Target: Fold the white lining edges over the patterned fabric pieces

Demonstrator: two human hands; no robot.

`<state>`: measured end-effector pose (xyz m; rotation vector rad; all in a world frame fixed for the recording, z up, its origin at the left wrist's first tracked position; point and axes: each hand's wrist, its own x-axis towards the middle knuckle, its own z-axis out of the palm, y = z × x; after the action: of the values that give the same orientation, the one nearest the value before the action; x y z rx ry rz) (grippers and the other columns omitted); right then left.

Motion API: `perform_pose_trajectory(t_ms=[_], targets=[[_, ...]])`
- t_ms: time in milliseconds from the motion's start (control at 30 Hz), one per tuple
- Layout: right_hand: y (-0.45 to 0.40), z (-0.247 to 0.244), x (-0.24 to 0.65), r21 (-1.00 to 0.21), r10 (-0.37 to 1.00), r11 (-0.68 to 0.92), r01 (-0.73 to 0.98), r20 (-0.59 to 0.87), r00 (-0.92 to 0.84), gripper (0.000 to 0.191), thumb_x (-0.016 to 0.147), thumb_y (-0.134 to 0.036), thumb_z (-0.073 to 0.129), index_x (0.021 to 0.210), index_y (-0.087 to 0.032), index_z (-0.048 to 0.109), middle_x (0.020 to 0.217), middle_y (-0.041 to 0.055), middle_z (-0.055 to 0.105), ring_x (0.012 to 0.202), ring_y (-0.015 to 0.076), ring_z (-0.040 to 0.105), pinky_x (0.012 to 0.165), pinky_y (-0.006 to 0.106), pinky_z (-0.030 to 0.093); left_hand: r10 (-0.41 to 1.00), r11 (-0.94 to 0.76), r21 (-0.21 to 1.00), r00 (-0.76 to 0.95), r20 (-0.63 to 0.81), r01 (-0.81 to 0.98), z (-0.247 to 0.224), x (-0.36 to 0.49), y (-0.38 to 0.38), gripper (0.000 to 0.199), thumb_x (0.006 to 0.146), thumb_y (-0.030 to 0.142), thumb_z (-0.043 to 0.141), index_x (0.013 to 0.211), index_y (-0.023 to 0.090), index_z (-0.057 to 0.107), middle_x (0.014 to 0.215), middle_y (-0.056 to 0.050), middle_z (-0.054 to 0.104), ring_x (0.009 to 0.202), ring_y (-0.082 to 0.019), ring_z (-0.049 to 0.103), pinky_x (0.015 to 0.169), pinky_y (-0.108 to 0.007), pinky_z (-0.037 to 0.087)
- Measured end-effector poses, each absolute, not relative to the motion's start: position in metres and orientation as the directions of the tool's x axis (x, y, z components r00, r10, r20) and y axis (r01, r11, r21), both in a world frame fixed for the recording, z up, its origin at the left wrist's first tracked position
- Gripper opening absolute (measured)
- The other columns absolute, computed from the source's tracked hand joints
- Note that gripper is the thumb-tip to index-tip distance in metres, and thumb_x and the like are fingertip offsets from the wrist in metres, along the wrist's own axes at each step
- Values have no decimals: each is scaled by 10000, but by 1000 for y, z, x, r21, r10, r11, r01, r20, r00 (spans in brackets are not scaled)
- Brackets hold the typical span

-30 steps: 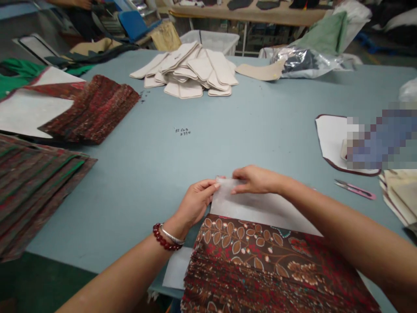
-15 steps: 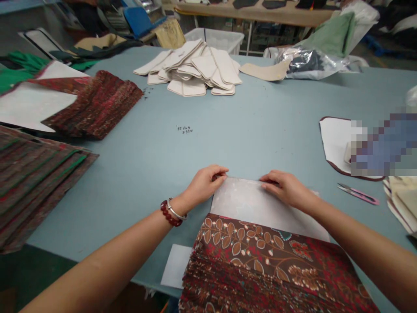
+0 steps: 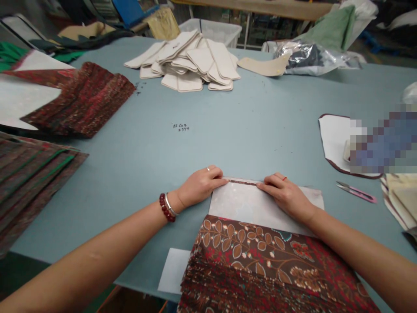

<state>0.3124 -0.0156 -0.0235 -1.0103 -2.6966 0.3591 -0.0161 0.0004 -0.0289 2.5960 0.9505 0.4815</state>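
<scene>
From the head view, we see the thin white rectangular sheet (image 3: 241, 202) just beyond the thick stack of brown-and-red floral cloth (image 3: 254, 248); whether it joins the top piece we cannot tell. The left hand (image 3: 206, 184) pinches its far left corner between thumb and fingers, and the right hand (image 3: 286, 193) pinches the same edge further along. Between them shows a narrow dark patterned strip (image 3: 243, 182); we judge the two grips keep that edge straight. The pink-handled metal snips (image 3: 356, 192) lie rightward on the smooth blue-grey tabletop (image 3: 228, 130), probably for easy reach.
</scene>
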Motion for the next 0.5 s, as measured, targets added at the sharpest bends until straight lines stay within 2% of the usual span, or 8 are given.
perform_pose_trajectory(t_ms=[133,233,400,500], targets=[[-11,-11,301,-129,607,787,603,-7,-795,485,985,-120,387,1444,-238,491,1016,104,596,902,264,493,814,372,430,572,-794,252,820,3,554,-2,0,8,431,998,181,434,1390,314,556,921,-89,586,797,-205,493,746,-320,402],[-8,-5,298,-63,577,813,580,-59,-815,488,983,-126,417,1453,-245,468,993,93,589,876,263,485,779,359,403,529,-825,199,847,-58,529,10,10,13,449,979,184,472,1397,333,542,894,-83,588,766,-207,479,717,-322,379],[-7,-3,319,-120,559,818,562,-65,-827,309,1001,-128,424,1255,-198,586,1000,91,600,921,257,503,811,360,400,514,-846,145,857,-33,513,13,1,12,356,967,151,479,1275,262,617,904,-91,602,778,-217,498,693,-334,373],[-11,-4,339,-164,590,794,585,-27,-807,284,995,-118,436,1205,-205,607,1028,91,611,951,253,517,825,360,417,512,-856,68,858,-32,513,12,-11,9,313,966,130,457,1211,217,632,928,-90,608,798,-216,516,716,-340,397]])
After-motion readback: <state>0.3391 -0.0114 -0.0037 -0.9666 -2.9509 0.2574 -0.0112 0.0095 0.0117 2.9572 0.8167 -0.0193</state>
